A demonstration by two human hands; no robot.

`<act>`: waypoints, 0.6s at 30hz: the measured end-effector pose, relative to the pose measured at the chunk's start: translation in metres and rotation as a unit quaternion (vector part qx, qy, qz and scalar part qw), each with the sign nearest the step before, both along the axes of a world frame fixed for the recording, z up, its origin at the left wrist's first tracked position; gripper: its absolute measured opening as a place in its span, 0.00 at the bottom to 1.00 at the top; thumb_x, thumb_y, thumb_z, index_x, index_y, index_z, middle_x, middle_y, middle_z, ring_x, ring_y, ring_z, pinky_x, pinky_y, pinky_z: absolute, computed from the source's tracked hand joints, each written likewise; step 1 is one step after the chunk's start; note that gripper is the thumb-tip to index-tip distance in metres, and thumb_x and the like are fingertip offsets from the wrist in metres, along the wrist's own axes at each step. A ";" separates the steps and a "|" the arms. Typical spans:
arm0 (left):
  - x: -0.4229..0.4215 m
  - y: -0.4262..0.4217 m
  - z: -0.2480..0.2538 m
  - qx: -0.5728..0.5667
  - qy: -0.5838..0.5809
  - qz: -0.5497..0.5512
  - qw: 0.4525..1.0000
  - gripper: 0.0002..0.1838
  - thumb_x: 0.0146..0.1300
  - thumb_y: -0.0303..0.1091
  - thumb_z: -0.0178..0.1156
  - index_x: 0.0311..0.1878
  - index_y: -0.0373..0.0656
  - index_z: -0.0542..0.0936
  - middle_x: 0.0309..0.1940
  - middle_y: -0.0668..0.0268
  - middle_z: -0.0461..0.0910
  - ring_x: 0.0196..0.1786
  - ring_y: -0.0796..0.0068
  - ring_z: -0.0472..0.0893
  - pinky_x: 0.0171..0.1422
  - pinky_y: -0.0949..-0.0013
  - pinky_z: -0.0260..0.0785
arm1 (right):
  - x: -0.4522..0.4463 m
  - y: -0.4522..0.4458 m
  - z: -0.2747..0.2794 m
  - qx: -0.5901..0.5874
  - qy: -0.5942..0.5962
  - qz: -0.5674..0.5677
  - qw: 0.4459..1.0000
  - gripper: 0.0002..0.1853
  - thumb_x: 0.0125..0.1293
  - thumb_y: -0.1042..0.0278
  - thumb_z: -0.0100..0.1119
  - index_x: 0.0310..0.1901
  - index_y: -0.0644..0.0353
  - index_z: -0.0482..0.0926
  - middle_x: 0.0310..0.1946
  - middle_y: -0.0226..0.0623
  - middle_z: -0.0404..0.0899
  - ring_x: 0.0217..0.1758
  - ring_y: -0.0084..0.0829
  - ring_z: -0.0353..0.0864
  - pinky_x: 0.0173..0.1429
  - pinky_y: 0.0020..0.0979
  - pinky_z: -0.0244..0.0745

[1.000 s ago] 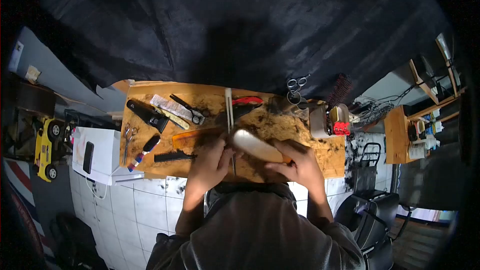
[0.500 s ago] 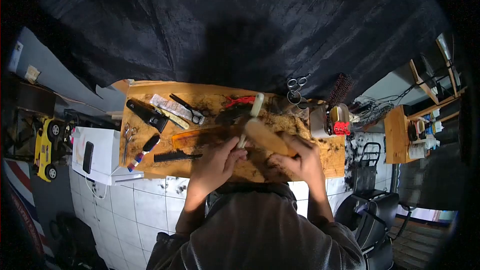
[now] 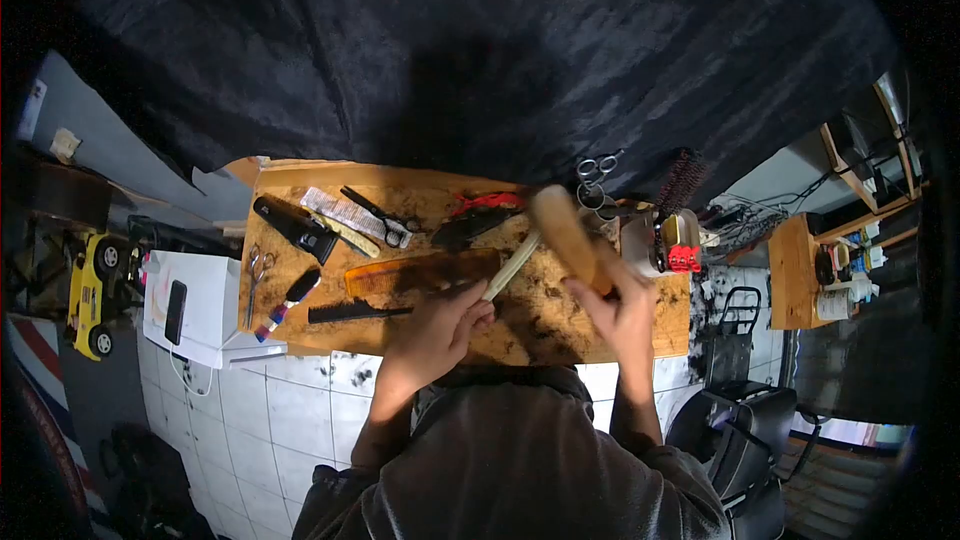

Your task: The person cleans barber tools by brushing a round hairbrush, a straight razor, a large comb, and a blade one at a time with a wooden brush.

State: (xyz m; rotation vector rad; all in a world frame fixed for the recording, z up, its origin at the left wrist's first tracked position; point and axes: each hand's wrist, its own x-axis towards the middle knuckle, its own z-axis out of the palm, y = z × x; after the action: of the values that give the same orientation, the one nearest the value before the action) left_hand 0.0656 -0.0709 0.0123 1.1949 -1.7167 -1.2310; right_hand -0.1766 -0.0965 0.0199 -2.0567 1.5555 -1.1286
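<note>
Two grips: my left hand [image 3: 430,335] pinches a slim pale tool [image 3: 512,268], now leaning farther right; my right hand's fingers clasp a wooden brush [image 3: 568,232] (motion-blurred), which has swung toward the far right over the table [image 3: 665,315].

Action over the hair-strewn bench [image 3: 660,325]!
Left hand [image 3: 432,332] grips a pale stick [image 3: 512,269], right hand [image 3: 622,308] a blurred wooden brush [image 3: 570,238].

Amber comb [image 3: 422,272] and black comb [image 3: 358,312] block the counter [image 3: 660,320] at left; its near right corner offers passage.
</note>
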 end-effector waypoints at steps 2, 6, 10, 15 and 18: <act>-0.001 0.000 -0.001 0.018 -0.031 -0.008 0.999 0.09 0.73 0.28 0.46 0.47 0.33 0.73 0.28 0.61 0.77 0.30 0.71 0.76 0.38 0.71 0.69 | 0.001 -0.003 0.009 0.016 -0.042 -0.075 0.996 0.29 0.48 0.67 0.77 0.51 0.72 0.78 0.42 0.57 0.82 0.41 0.41 0.86 0.45 0.33 0.80; -0.004 -0.001 -0.010 0.011 -0.072 0.006 0.997 0.13 0.70 0.27 0.48 0.54 0.33 0.72 0.32 0.55 0.82 0.37 0.59 0.83 0.41 0.64 0.74 | 0.001 0.010 0.009 0.048 -0.039 0.011 0.998 0.27 0.50 0.62 0.76 0.50 0.69 0.80 0.43 0.57 0.82 0.45 0.42 0.86 0.49 0.34 0.79; -0.007 -0.002 -0.007 -0.013 -0.076 0.014 0.997 0.15 0.71 0.28 0.48 0.58 0.35 0.71 0.33 0.55 0.82 0.37 0.58 0.83 0.42 0.63 0.73 | 0.013 0.013 -0.004 0.020 0.014 0.127 0.992 0.25 0.52 0.61 0.74 0.48 0.68 0.81 0.40 0.54 0.83 0.41 0.46 0.86 0.45 0.36 0.80; -0.012 0.003 0.005 0.033 -0.063 0.014 0.997 0.15 0.72 0.30 0.47 0.58 0.35 0.70 0.34 0.55 0.82 0.38 0.57 0.83 0.43 0.63 0.74 | 0.007 0.000 -0.005 0.083 -0.024 -0.031 0.996 0.25 0.54 0.62 0.73 0.51 0.68 0.80 0.42 0.56 0.82 0.40 0.44 0.86 0.43 0.35 0.80; -0.013 0.001 0.005 0.005 -0.043 0.013 0.999 0.15 0.72 0.30 0.47 0.58 0.35 0.70 0.34 0.55 0.83 0.38 0.57 0.83 0.43 0.63 0.73 | 0.008 0.002 -0.002 0.097 -0.035 0.006 0.995 0.26 0.54 0.62 0.73 0.51 0.68 0.79 0.43 0.55 0.82 0.43 0.45 0.86 0.46 0.34 0.80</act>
State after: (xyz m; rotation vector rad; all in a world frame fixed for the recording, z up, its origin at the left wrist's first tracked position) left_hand 0.0527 -0.0695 0.0171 1.2886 -1.7528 -1.1910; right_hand -0.1684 -0.0946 0.0175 -1.8782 1.5521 -0.9920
